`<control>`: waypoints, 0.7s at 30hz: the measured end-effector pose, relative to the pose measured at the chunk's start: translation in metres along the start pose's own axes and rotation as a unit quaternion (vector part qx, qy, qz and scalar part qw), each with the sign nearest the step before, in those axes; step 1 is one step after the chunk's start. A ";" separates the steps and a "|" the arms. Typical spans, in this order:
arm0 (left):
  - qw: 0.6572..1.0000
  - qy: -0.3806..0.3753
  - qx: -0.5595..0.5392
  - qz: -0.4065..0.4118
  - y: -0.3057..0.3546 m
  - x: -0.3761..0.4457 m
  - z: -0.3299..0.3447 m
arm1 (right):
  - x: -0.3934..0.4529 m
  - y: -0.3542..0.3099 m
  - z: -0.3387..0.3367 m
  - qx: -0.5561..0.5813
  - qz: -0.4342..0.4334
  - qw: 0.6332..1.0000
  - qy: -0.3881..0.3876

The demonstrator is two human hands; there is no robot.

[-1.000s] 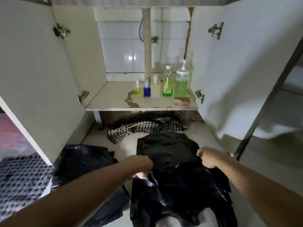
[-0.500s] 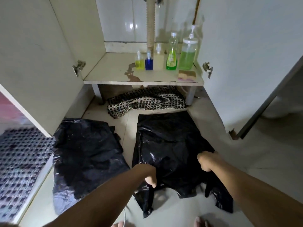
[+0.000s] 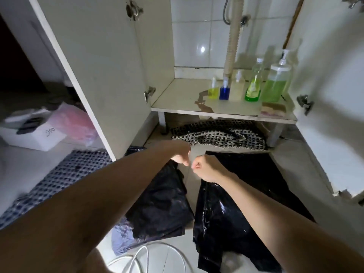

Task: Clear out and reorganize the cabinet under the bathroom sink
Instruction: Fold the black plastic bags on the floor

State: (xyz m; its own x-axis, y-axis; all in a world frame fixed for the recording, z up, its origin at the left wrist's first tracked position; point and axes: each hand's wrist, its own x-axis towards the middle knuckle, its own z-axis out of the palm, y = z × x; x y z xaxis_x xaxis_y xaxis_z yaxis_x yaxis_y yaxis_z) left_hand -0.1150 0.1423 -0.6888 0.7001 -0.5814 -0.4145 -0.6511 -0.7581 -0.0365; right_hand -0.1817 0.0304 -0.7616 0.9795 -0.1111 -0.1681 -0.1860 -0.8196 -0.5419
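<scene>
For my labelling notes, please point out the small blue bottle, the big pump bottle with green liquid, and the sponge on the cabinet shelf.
Small blue bottle (image 3: 224, 93), head view, on its blue body.
Big pump bottle with green liquid (image 3: 274, 89), head view, on the green-filled part.
Sponge (image 3: 273, 109), head view, on its top face.

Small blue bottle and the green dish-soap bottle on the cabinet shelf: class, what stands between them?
A pale cream bottle stands between the blue bottle and the green dish-soap bottle, head view.

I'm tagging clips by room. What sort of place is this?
Most likely a bathroom, at the open cabinet under a sink: a ribbed drain pipe runs down a tiled wall, soap bottles stand on the cabinet shelf.
</scene>
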 end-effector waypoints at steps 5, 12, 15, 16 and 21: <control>0.995 -0.078 0.017 -0.054 -0.051 -0.009 0.045 | 0.022 -0.039 0.061 -0.016 -0.011 0.997 -0.075; 0.947 -0.261 0.066 -0.178 -0.114 -0.007 0.137 | 0.018 -0.046 0.162 -0.052 -0.007 0.975 -0.216; 0.936 -0.278 0.027 -0.214 -0.142 -0.011 0.156 | 0.012 -0.055 0.193 -0.103 -0.072 0.970 -0.210; 0.935 -0.275 -0.004 -0.223 -0.147 -0.014 0.160 | 0.010 -0.058 0.204 -0.129 -0.100 0.968 -0.191; 0.913 -0.289 -0.163 -0.237 -0.149 -0.032 0.170 | -0.003 -0.069 0.231 -0.272 -0.161 0.940 -0.128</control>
State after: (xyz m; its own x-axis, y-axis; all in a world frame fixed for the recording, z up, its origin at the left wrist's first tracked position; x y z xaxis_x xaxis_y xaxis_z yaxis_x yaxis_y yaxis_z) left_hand -0.0899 0.3237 -0.8246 0.5470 0.0166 -0.8370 -0.1272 -0.9866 -0.1026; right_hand -0.1902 0.2171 -0.9144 0.9146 0.2742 -0.2972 0.2531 -0.9614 -0.1081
